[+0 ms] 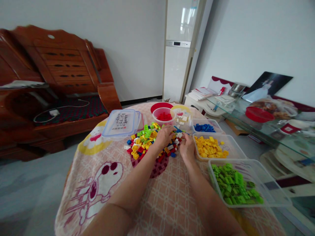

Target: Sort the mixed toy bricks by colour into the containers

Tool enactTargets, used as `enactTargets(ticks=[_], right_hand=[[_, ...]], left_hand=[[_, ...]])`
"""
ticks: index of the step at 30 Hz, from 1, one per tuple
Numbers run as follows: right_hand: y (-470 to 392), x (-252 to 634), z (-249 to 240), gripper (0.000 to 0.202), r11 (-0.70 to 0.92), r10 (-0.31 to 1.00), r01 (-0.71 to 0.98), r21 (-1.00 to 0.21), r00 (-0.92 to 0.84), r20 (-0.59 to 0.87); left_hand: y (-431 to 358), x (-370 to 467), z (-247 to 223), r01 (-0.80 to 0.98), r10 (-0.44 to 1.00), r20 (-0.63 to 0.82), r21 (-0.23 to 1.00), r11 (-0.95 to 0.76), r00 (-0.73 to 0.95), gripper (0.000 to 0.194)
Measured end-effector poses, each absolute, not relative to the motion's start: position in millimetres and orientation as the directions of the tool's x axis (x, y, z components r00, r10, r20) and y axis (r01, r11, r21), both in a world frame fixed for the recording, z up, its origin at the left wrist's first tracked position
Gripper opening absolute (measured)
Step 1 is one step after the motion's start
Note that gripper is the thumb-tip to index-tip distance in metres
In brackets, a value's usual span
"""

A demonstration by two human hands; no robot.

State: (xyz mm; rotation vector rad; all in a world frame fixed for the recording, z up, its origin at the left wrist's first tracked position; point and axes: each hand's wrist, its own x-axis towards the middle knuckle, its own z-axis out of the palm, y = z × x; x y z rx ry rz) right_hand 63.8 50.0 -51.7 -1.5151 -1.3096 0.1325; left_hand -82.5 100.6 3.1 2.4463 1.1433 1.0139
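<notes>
A mixed pile of toy building bricks in yellow, green, red, blue and white lies on the table. My left hand reaches over the pile's right part, fingers bent and closed at the tips near blue and white bricks. Whatever they pinch is too small to make out. At the pile's right edge, my right hand has its fingers curled together beside some white bricks. What it grips, if anything, is hidden.
Sorted bricks fill clear containers: green, yellow, blue and a red-brick bowl. White bricks lie behind. Stacked lids rest at the back left. A glass shelf stands right, a wooden bench left.
</notes>
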Motion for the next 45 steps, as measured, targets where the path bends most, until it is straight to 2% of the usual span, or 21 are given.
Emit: enactTargets(ticks=[2,8,16,25,30,38,45], right_hand=[[55,65,-49,0.05,0.161,0.76,0.641,-0.75,0.405,0.509],[49,66,-51,0.048,0.166,0.774,0.553,-0.816,0.439,0.456],[38,70,-60,0.048,0.178,0.809,0.442,-0.879,0.442,0.386],[39,68,-59,0.047,0.19,0.79,0.479,-0.857,0.443,0.423],[38,68,-56,0.046,0.196,0.786,0.477,-0.857,0.446,0.428],[38,69,-55,0.044,0.187,0.789,0.474,-0.86,0.449,0.419],[41,71,-58,0.042,0.184,0.77,0.535,-0.824,0.443,0.459]], left_hand=[[106,-81,5,0.578,0.768,0.452,0.507,-0.639,0.453,0.024],[108,-77,0,0.613,0.852,0.408,0.595,-0.52,0.327,0.023],[103,-71,-1,0.666,0.892,0.348,0.596,-0.448,0.288,0.025],[103,-72,-6,0.676,0.878,0.384,0.568,-0.469,0.287,0.027],[105,-79,-3,0.591,0.85,0.426,0.614,-0.523,0.31,0.032],[110,-94,5,0.55,0.832,0.417,0.624,-0.555,0.366,0.029],[110,-108,14,0.54,0.864,0.414,0.675,-0.502,0.286,0.026]])
